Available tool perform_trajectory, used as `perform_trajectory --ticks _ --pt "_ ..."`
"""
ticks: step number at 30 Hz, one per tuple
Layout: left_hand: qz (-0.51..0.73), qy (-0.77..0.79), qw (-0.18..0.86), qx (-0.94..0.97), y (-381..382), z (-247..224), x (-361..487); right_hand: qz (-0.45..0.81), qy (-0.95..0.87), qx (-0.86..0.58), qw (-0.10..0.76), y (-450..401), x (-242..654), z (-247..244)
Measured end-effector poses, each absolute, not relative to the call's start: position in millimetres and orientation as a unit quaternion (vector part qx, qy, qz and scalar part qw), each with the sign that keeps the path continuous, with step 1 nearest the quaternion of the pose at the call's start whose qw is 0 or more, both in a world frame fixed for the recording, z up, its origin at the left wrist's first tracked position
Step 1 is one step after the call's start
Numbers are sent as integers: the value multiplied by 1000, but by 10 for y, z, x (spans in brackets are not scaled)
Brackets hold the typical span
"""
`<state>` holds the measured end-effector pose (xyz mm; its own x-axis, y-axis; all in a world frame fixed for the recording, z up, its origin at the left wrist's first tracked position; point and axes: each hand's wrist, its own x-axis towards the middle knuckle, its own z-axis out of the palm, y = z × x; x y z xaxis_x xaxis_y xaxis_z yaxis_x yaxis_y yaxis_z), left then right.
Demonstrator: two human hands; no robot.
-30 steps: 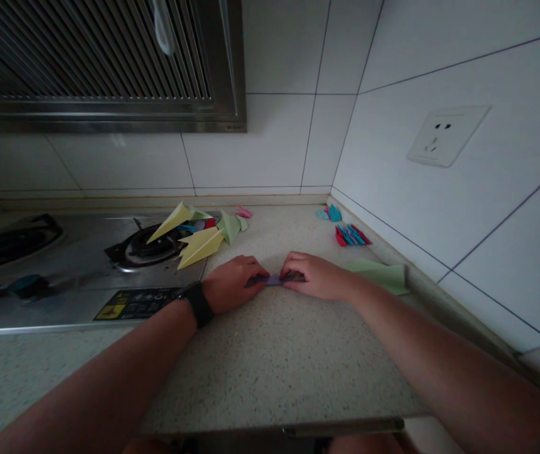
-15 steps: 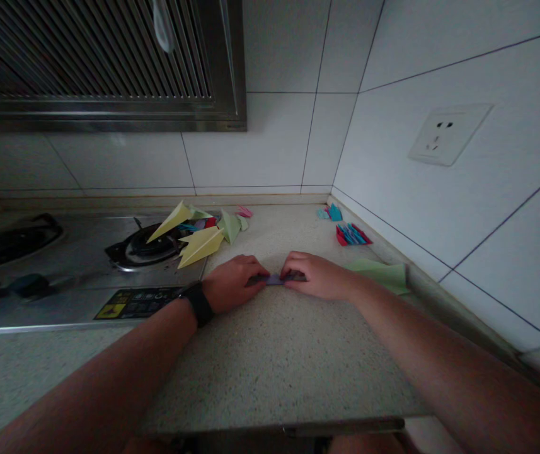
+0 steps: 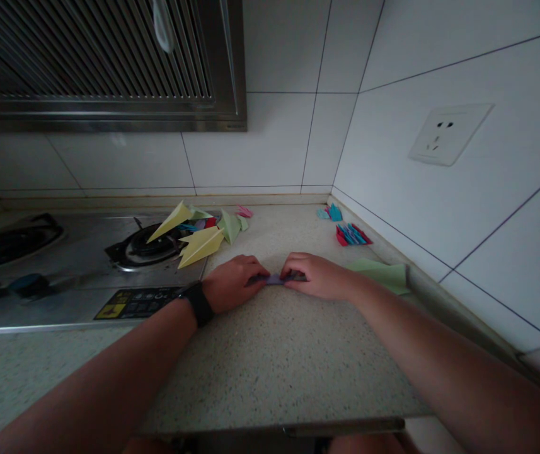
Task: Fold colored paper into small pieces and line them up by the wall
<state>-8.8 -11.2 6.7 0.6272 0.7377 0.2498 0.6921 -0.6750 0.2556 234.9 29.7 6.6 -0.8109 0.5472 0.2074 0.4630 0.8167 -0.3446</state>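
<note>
A narrow purple piece of folded paper [image 3: 275, 279] lies low over the speckled countertop [image 3: 279, 359], its middle showing between my hands. My left hand [image 3: 236, 282] pinches its left end, fingers curled and knuckles up. At the other end, the fingers and thumb of my right hand [image 3: 314, 276] close on the paper. Both ends are hidden under my fingers. Just behind my right forearm lies a sheet of light green paper [image 3: 383, 275].
Yellow folded paper [image 3: 202, 244] and green folded paper [image 3: 230, 226] overlap the gas stove [image 3: 75, 252] at left. Red and blue folded papers [image 3: 353, 234] rest by the right wall, with smaller blue ones [image 3: 334, 212] behind. A range hood [image 3: 109, 116] hangs above.
</note>
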Motion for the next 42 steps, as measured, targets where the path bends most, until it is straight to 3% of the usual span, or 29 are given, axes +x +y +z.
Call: perform_trajectory --ticks 22,42 --pt "185 401 76 894 -122 77 -86 163 -916 -332 155 249 2338 83" --pt "206 421 90 879 -133 79 -63 152 -930 -292 164 241 2328 104"
